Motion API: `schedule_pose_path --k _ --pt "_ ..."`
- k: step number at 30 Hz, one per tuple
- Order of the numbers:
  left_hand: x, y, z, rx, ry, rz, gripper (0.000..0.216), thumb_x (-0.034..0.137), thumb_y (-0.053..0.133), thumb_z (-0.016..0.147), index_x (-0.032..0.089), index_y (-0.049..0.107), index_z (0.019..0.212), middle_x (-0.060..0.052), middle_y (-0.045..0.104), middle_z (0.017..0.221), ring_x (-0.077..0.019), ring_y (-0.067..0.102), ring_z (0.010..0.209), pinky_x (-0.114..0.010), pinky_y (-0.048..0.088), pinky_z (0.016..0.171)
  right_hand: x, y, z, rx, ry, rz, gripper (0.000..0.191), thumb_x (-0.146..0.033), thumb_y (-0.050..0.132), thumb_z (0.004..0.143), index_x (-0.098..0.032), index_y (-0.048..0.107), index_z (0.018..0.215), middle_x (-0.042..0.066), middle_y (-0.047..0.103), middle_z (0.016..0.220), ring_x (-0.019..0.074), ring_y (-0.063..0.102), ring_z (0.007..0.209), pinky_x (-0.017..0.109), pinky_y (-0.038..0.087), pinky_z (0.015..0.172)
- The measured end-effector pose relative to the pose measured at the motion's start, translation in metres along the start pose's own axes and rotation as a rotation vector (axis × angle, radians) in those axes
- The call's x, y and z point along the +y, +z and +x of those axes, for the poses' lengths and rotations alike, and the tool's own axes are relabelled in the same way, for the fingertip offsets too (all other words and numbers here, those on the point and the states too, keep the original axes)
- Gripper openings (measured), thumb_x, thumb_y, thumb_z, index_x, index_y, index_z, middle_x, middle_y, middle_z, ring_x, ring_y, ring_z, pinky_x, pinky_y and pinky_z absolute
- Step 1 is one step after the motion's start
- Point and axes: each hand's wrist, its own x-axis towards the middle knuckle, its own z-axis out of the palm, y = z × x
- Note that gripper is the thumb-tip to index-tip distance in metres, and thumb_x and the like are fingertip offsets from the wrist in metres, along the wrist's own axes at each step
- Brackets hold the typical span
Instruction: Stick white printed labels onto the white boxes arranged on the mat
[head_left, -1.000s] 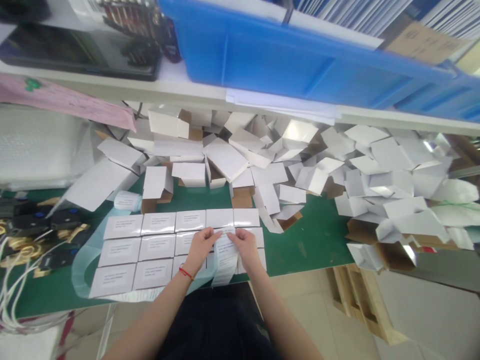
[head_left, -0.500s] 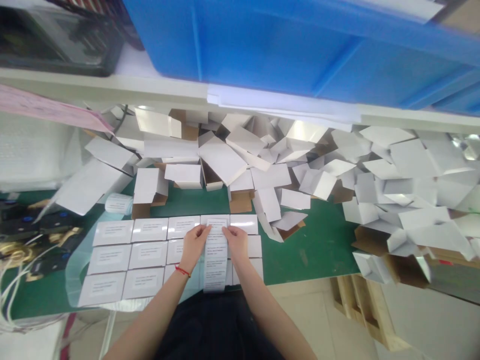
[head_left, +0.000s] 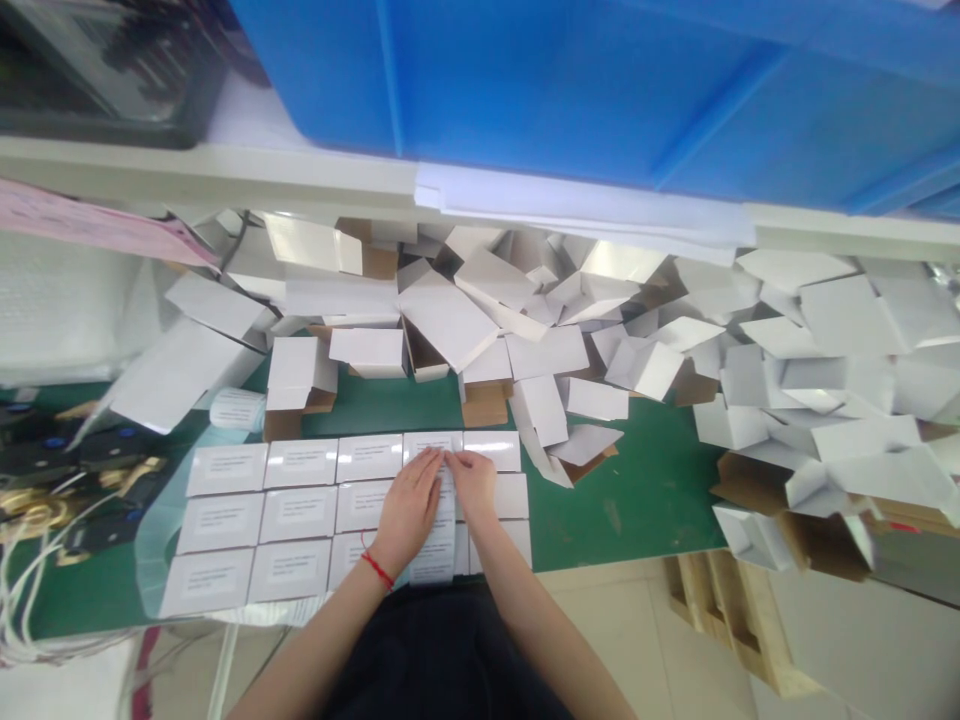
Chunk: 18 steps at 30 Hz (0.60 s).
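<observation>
Small white boxes (head_left: pixel 222 519) stand in close rows at the front of the green table, and those on the left bear printed labels. A strip of printed labels (head_left: pixel 433 562) runs from a back-row box toward my body. My left hand (head_left: pixel 407 507) lies flat over the strip and that box, its fingers stretched out. At the strip's upper right edge, my right hand (head_left: pixel 474 483) pinches with thumb and finger. The label under my left fingers is partly hidden. A label roll (head_left: pixel 237 410) lies behind the left boxes, its pale backing strip (head_left: pixel 154 560) curving round them.
Open white cartons (head_left: pixel 540 352) are heaped across the back and right of the green table (head_left: pixel 600 500). Black and brass parts with white cables (head_left: pixel 45 510) lie at left. A shelf with a blue bin (head_left: pixel 525 90) overhangs the back. A wooden pallet (head_left: pixel 731 620) is on the floor.
My left hand has gone from pinching the strip's left edge to lying flat across the label. My right hand stays at the strip's right edge. The view has shifted slightly.
</observation>
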Motion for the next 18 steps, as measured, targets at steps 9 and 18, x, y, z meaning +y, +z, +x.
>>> schedule_pose_path --k 9,18 --pt "-0.0027 0.0085 0.0024 -0.036 0.064 0.049 0.042 0.012 0.039 0.098 0.009 0.049 0.138 -0.015 0.055 0.141 -0.0245 0.046 0.137 -0.047 0.046 0.113 -0.0013 -0.0016 -0.0021 -0.002 -0.022 -0.046 0.032 -0.04 0.052 0.076 -0.018 0.063 0.056 0.001 0.062 0.057 0.017 0.051 0.058 0.029 0.036 0.058" --pt "-0.0036 0.0097 0.0058 -0.055 0.075 0.042 0.046 0.009 0.038 0.095 0.011 0.048 0.14 -0.015 0.055 0.142 -0.0251 0.046 0.138 -0.047 0.046 0.113 -0.0034 -0.0018 -0.0021 0.005 -0.024 -0.054 0.032 -0.042 0.052 0.075 -0.018 0.064 0.058 0.003 0.065 0.06 0.0174 0.052 0.059 0.029 0.037 0.059"
